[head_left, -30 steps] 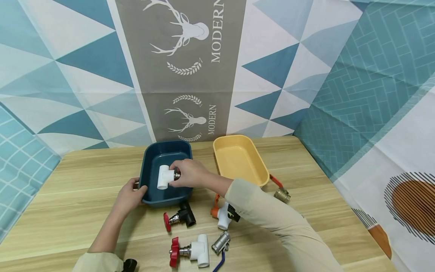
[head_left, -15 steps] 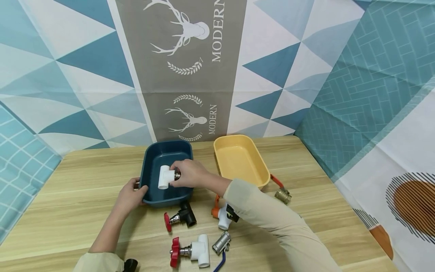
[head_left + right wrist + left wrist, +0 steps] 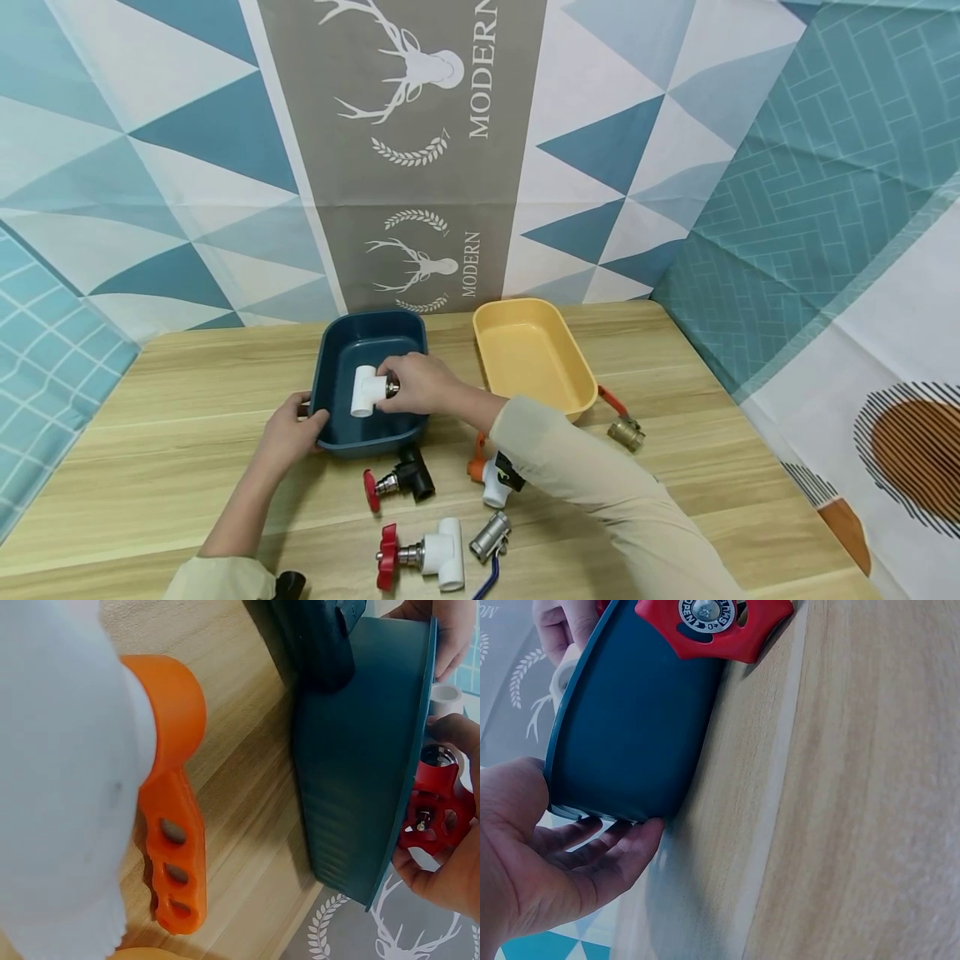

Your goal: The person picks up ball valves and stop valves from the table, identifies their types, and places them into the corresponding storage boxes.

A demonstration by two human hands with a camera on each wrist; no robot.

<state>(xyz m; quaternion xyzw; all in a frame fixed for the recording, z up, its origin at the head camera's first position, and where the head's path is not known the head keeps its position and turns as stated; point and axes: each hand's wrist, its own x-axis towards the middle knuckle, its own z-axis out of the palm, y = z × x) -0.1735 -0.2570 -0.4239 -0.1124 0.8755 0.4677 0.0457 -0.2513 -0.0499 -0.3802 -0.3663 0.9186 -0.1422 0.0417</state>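
Note:
My left hand [image 3: 288,432] grips the near left corner of a dark blue plastic tray [image 3: 360,447]. In the left wrist view its fingers [image 3: 615,859] lie along the tray's outer wall. Inside the tray's outline, my right hand [image 3: 422,382] holds a white tee-shaped stop valve [image 3: 363,392] by its handwheel end, the white body pointing left. In the right wrist view the valve's red handwheel [image 3: 435,817] shows between thumb and fingers. In the head view the palm hides that wheel.
Before the tray lie a black valve with red wheel [image 3: 412,475], a white valve with red wheel [image 3: 442,552], a metal ball valve with blue lever [image 3: 490,535] and a white valve with orange handle [image 3: 495,483]. A yellow tray [image 3: 528,350] and brass red-lever valve [image 3: 626,433] stand right.

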